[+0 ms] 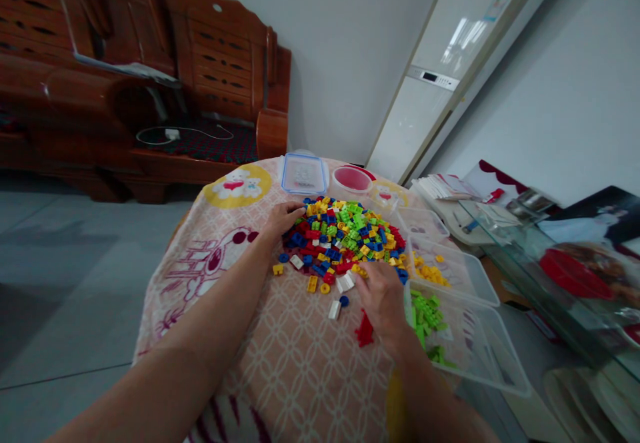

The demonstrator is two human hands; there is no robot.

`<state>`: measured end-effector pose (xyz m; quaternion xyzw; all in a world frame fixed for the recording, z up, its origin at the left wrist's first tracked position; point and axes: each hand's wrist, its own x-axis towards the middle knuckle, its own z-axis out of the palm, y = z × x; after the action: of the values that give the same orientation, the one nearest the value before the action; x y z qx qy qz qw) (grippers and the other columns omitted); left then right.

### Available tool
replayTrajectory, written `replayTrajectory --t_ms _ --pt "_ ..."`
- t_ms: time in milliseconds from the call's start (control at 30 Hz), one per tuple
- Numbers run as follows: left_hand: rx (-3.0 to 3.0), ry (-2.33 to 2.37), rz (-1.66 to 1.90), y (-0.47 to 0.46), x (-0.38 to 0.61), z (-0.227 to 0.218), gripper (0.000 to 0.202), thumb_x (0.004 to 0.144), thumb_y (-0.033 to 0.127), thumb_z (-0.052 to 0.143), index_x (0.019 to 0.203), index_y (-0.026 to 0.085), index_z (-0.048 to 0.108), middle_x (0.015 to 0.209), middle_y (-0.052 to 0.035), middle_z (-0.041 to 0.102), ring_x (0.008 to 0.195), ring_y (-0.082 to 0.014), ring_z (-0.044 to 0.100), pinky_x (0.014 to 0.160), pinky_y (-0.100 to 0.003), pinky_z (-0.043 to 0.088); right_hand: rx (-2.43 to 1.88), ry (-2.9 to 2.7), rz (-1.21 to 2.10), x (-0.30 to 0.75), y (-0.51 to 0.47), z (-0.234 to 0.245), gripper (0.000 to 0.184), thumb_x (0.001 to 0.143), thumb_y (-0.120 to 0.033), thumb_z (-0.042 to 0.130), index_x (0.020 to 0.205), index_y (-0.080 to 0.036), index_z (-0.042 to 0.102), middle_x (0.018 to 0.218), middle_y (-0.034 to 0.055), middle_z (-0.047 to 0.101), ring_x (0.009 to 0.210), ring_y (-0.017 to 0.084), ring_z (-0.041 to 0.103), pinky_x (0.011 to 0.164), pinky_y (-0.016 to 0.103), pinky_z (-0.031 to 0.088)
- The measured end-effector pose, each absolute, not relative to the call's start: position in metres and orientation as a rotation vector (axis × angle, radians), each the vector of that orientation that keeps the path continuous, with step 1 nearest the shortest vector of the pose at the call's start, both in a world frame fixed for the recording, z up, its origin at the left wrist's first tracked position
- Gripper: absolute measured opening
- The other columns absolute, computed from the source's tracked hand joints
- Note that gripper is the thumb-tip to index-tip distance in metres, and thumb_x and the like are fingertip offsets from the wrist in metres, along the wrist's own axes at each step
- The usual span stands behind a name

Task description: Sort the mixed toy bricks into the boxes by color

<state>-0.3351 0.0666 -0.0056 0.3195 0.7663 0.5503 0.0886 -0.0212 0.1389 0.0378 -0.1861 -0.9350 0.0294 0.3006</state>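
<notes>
- The pile of small bricks, mixed red, blue, yellow, green and white, sits on the desk, which wears a patterned cloth.
- Left hand: at the left edge of the pile, palm down, fingers together and slightly bent over the outer bricks; whether they have hold of one I cannot tell.
- Right hand: at the near right edge of the pile, fingers curled, the tips at a yellow brick — nearly closed, though I cannot tell if the brick is gripped.
- White bricks lie at the near edge of the pile, just beside the right hand.
- Nearer than the pile, apart from it: a white block with a blue disc just beside it, and a red piece near the right wrist.
- Close in at the pile's near side: a yellow square and a yellow ring.
- Right of the pile: a clear box with yellow pieces, and nearer, another box with green pieces.
- Beyond the pile: a blue-rimmed container and, right of it, a pink tub.
- Well beyond the pile, to its left: a wooden sofa — a white charger on its seat.
- Far right of the pile: a glass top with a red bowl.
</notes>
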Motion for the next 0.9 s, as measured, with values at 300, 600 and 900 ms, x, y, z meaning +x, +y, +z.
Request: replayTrajectory --t_ms 300,600,900 --pt "0.962 2.332 1.611 0.067 -0.334 -0.004 0.04 0.082 0.039 0.061 0.111 0.019 0.08 0.105 -0.0042 0.08 0.098 -0.0244 0.072 0.089 -0.029 0.054 -1.012 -2.288 -0.29 0.05 0.233 0.068 0.023 0.092 -0.029 0.053 0.094 -0.015 0.072 0.085 0.0123 0.072 0.077 0.025 0.059 0.072 0.034 0.038" --pt "0.967 2.32 1.62 0.067 -0.333 -0.005 0.038 0.081 0.038 0.061 0.108 0.019 0.08 0.099 -0.0045 0.08 0.092 -0.0237 0.072 0.085 -0.03 0.055 -0.725 -2.379 -0.209 0.013 0.198 0.056 0.022 0.097 -0.023 0.048 0.092 -0.017 0.069 0.087 0.0107 0.069 0.085 0.024 0.058 0.078 0.034 0.041" --pt "0.958 2.334 1.607 0.066 -0.331 -0.006 0.041 0.082 0.039 0.06 0.112 0.018 0.079 0.104 -0.006 0.08 0.096 -0.0244 0.072 0.088 -0.031 0.055 -0.3 -2.645 0.074 -0.034 0.115 0.027 0.021 0.097 -0.012 0.05 0.089 -0.019 0.068 0.089 0.0071 0.069 0.087 0.022 0.059 0.082 0.034 0.046"
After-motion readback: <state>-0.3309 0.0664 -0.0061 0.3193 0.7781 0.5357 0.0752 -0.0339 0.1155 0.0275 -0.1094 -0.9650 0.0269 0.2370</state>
